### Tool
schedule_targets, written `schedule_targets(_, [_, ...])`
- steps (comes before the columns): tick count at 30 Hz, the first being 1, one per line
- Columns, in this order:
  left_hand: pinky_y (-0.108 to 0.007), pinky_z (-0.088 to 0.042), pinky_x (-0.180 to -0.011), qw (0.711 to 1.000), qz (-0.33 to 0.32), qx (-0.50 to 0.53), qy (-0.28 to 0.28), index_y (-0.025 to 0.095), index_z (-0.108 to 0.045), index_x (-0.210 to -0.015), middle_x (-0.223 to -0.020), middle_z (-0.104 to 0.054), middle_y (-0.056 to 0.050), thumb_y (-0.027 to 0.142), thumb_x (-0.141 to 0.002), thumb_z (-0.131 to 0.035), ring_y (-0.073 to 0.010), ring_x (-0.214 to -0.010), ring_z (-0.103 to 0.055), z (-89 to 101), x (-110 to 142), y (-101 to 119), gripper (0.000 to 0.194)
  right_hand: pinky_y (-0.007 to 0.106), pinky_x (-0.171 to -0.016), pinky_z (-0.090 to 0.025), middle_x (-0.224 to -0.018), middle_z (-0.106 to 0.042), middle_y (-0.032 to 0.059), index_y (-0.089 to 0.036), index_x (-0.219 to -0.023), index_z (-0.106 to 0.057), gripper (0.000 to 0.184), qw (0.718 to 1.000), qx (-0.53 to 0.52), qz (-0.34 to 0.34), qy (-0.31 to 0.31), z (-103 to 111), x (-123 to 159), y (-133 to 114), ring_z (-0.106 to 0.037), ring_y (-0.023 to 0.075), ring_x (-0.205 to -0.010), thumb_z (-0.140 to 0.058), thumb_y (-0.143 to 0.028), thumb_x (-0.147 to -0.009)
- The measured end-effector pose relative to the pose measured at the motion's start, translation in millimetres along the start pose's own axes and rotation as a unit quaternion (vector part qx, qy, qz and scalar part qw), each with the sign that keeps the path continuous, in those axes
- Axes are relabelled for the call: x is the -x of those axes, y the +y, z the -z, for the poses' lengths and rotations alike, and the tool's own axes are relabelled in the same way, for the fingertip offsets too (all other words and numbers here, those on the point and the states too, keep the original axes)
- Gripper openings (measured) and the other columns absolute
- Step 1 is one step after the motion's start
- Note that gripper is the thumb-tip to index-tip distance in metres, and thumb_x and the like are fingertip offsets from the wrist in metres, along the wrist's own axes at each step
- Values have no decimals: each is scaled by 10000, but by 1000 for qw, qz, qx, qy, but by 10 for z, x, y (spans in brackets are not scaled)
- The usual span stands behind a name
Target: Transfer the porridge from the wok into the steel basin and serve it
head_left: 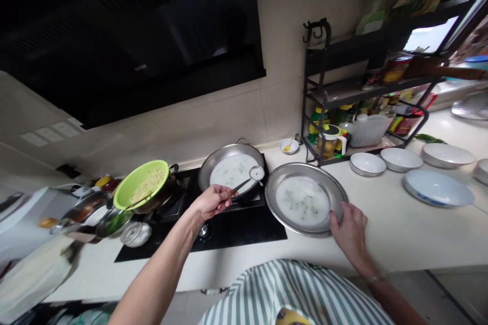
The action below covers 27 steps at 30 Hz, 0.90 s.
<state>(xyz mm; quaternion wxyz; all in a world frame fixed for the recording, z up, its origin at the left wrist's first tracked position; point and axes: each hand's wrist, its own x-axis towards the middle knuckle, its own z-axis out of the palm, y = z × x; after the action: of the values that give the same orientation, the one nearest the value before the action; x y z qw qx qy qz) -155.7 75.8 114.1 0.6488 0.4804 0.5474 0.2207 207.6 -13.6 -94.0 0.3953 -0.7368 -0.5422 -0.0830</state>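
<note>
My left hand (213,201) is closed round the handle of a small ladle (256,172). The ladle's bowl hangs over the right rim of a wide steel pan (208,163) on the stove, which holds a milky liquid with green flecks. On the counter to the right is a round steel dish (280,170) with a similar white, green-flecked liquid (303,199). My right hand (351,231) grips that dish at its lower right rim, thumb on top; the fingers underneath are partly hidden.
Left on the stove, a lime-green colander (121,194) of pale shreds and chopsticks rests on a pot. A glass jar (136,234) stands near it. Several white bowls (368,164) line the right counter below a black rack (324,104). A range hood (152,35) juts overhead.
</note>
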Motion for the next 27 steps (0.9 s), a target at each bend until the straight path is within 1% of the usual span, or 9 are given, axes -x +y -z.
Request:
schedule_targets(4, [-156, -121, -305, 999, 7, -5, -38, 75, -650, -886, -495, -516, 47, 231, -710, -698, -16, -330, -286, -166, -28, 18, 240, 585, -915, -351, -1134, -523, 237, -89, -1227, -504, 467, 1000, 7, -15, 27, -78, -16, 49, -453, 392, -1104, -441, -360, -852])
schedule_targets(8, [-160, -128, -314, 997, 16, -25, -69, 82, -635, -878, -491, -523, 45, 231, -716, -674, -20, -329, -283, -381, -108, -13, 223, 577, -919, -341, -1131, -523, 231, -95, -1235, -498, 477, 999, -6, -25, 37, -122, 4, 78, -458, 384, -1092, -445, -374, -852])
schedule_targets(13, [-171, -155, -339, 993, 34, -89, -76, 114, -621, -874, -480, -512, 56, 224, -786, -594, -34, -325, -288, -694, -258, -162, 144, 574, -920, -340, -1119, -525, 226, -96, -1237, -499, 485, 998, -28, -29, 42, -134, 16, 102, -448, 379, -1091, -435, -383, -852])
schedule_targets(16, [-183, -217, -373, 982, 9, -178, -61, 130, -615, -871, -480, -499, 59, 183, -841, -496, -50, -334, -315, -867, -342, -307, 133, 574, -921, -342, -1105, -528, 216, -100, -1232, -506, 492, 997, -46, -38, 49, -135, 39, 140, -449, 372, -1078, -443, -390, -840])
schedule_targets(18, [-197, -304, -428, 959, -52, -276, -45, 131, -621, -832, -499, -516, 35, 151, -857, -461, -72, -384, -407, -960, -369, -408, 163, 573, -918, -350, -1091, -533, 211, -103, -1225, -513, 490, 997, -51, -39, 51, -125, 71, 164, -454, 369, -1068, -452, -391, -833])
schedule_targets(19, [-210, -351, -472, 938, -93, -331, -37, 130, -624, -800, -527, -541, 11, 135, -856, -457, -91, -437, -473, -999, -368, -455, 175, 571, -919, -353, -1086, -535, 210, -102, -1220, -517, 488, 997, -52, -37, 52, -115, 90, 172, -456, 369, -1065, -457, -392, -832])
schedule_targets(22, [-268, -436, -613, 852, -194, -486, -16, 124, -646, -847, -675, -635, -81, 106, -834, -475, -184, -644, -623, -1095, -308, -566, 172, 562, -927, -359, -1084, -540, 210, -99, -1206, -529, 478, 997, -48, -28, 53, -70, 146, 182, -462, 366, -1072, -463, -395, -837])
schedule_targets(25, [-336, -466, -674, 775, -204, -598, -9, 106, -612, -1091, -817, -674, -152, 104, -832, -460, -265, -738, -660, -1159, -221, -626, 300, 559, -932, -362, -1087, -543, 207, -100, -1194, -542, 468, 997, -41, -28, 50, -28, 184, 198, -471, 363, -1075, -463, -401, -844])
schedule_targets(27, [-354, -475, -694, 753, -204, -625, -9, 104, -556, -1206, -891, -675, -166, 91, -839, -429, -269, -745, -664, -1170, -185, -638, 389, 557, -925, -372, -1072, -549, 207, -90, -1183, -552, 473, 998, -38, -26, 49, -9, 196, 220, -481, 359, -1055, -460, -409, -847])
